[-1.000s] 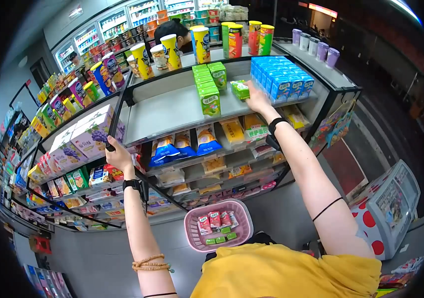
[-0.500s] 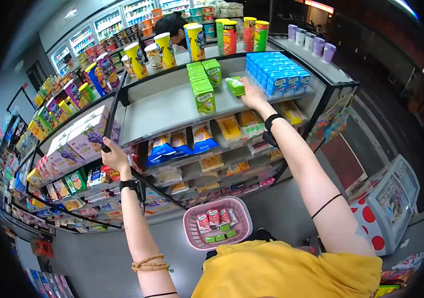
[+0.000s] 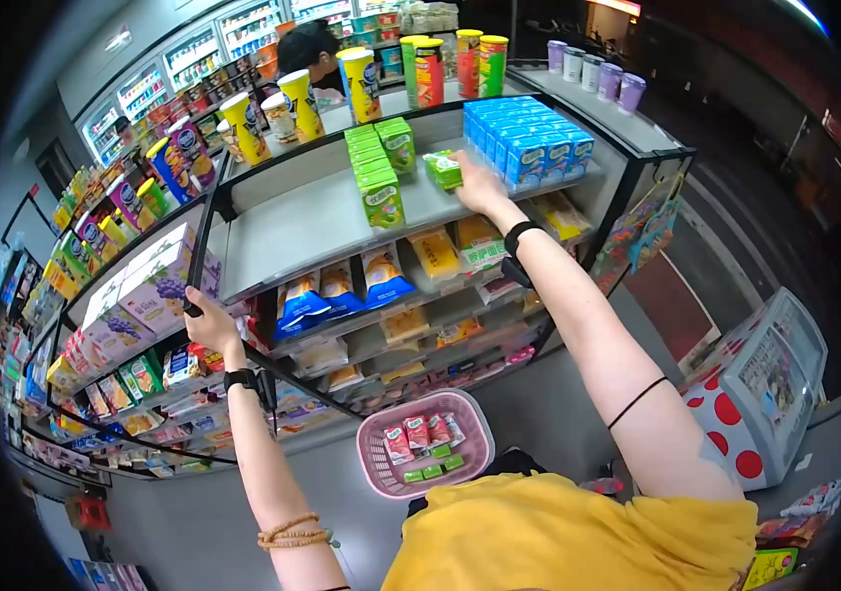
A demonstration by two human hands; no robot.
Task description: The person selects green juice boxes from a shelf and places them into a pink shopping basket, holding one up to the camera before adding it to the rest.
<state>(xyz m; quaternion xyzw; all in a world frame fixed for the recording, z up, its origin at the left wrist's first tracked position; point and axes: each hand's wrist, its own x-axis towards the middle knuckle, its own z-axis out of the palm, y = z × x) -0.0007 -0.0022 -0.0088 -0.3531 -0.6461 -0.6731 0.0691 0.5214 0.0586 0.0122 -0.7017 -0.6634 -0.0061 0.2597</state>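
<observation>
My right hand [image 3: 479, 185] reaches up to the grey upper shelf [image 3: 292, 222] and holds a small green carton [image 3: 443, 168] lying on its side between a row of green cartons [image 3: 379, 177] and a block of blue cartons [image 3: 524, 140]. My left hand [image 3: 207, 317] grips the black frame rail [image 3: 205, 222] at the shelf's left corner, beside white boxes printed with grapes [image 3: 149, 288]. A pink basket [image 3: 427, 445] with red-and-white packs and small green cartons hangs below, in front of my yellow shirt.
Tall snack tubes [image 3: 359, 84] line the top shelf, with purple cups [image 3: 593, 74] at the right. Lower shelves hold bagged snacks. Another person's head [image 3: 307, 51] shows behind the unit. A red-dotted chest freezer [image 3: 770, 394] stands at the right, beside a grey floor aisle.
The view has drifted so the shelving sits lower-left in frame. My right hand stays on the small green carton; my left hand keeps its grip on the rail.
</observation>
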